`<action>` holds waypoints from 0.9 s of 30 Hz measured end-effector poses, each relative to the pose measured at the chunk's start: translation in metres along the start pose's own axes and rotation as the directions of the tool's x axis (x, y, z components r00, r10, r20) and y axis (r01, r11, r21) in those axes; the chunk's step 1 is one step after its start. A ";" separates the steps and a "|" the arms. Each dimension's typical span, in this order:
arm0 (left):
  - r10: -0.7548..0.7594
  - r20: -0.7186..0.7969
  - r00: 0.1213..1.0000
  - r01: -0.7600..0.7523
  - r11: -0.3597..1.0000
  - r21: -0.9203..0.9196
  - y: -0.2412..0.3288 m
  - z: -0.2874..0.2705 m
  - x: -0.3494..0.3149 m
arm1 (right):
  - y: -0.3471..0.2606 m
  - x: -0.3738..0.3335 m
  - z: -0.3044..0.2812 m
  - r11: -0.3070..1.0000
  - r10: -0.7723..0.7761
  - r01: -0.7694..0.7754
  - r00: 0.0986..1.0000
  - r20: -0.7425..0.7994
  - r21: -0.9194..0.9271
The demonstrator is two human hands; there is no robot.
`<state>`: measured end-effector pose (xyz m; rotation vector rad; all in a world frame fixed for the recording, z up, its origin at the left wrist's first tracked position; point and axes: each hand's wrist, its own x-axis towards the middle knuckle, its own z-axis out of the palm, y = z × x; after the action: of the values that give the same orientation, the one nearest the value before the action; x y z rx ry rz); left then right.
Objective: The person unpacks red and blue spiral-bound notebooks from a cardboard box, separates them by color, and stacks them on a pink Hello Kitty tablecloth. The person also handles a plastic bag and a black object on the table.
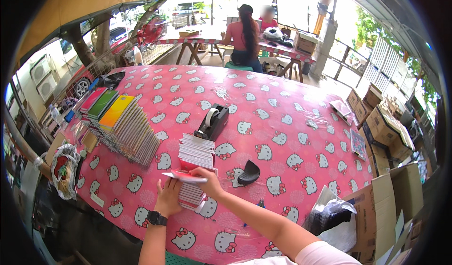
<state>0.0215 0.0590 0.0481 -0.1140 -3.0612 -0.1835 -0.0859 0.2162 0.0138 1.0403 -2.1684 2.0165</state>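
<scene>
Stacked white-edged booklets (196,151) with red covers lie on the pink table, near its middle. My right hand (210,182) is closed on the edge of one thin red-and-white booklet (184,176), raised at a tilt over the stack. Against the stack's near left side rests my left hand (168,198), thumb apart from the fingers, with its fingertips close under the raised booklet. A dark watch is on my left wrist. Just beyond the stack stands a black tape dispenser (214,122) with a roll of tape. A black curved piece (249,172) lies to the right.
Tall piles of spiral notebooks (123,128) stand at the left, beside a plastic bag (65,171). Cardboard boxes (383,128) are heaped at the right, with an opened carton (376,213) nearer. Two people (245,39) are at a farther table.
</scene>
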 end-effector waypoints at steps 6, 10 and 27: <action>0.032 -0.029 0.999 -0.032 0.999 -0.029 -0.011 0.008 -0.007 | -0.012 0.004 -0.016 0.989 -0.022 0.058 0.968 0.251 -0.138; 0.038 -0.019 0.999 -0.037 0.998 0.051 -0.007 0.013 -0.004 | -0.044 0.000 -0.030 0.906 0.082 0.071 0.938 0.337 -0.418; 0.056 -0.151 0.987 -0.071 0.993 -0.097 0.000 -0.019 0.028 | -0.044 0.005 -0.036 0.935 0.088 -0.052 0.992 0.086 -0.352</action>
<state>-0.0050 0.0585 0.0694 -0.1940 -2.8960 -0.3298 -0.0846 0.2481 0.0607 1.0439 -2.5224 1.5431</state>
